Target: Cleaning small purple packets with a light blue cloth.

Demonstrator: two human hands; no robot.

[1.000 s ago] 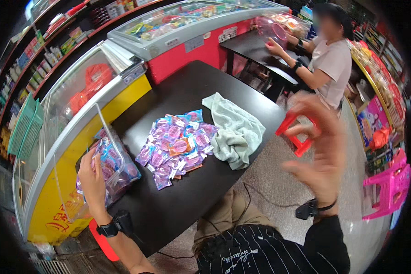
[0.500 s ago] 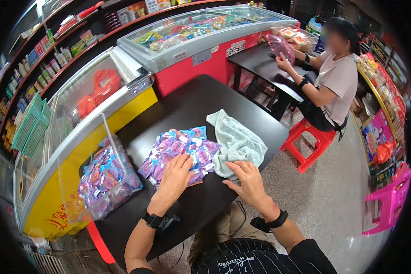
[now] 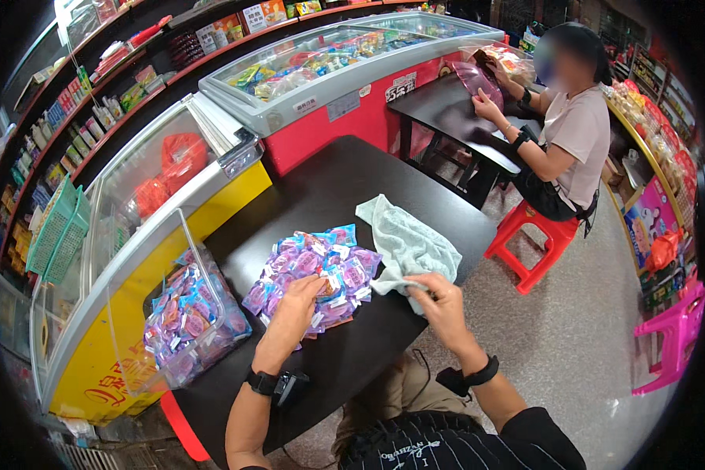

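Note:
A loose pile of small purple-and-blue packets [image 3: 290,258] lies on the dark table [image 3: 333,168]. My left hand [image 3: 296,304] is at the near side of this pile, its fingers bent and closed on a small packet, which they partly hide. To the right of the pile a pale green cloth [image 3: 411,243] is spread out, crumpled. My right hand [image 3: 440,304] pinches the near edge of this cloth between thumb and fingers, lifting that edge a little. Left of the pile, a clear plastic box [image 3: 221,301] holds more of the same packets.
Chest freezers [image 3: 286,117] border the table at the left and far side. Green baskets [image 3: 59,235] sit on the left one. Another person [image 3: 568,141] sits on a red stool [image 3: 529,243] at a second table, holding a purple bag [image 3: 478,82]. A pink stool [image 3: 674,337] stands right.
My right hand has gone from resting beside the cloth to pinching its near edge. My left fingers have drawn together at the pile.

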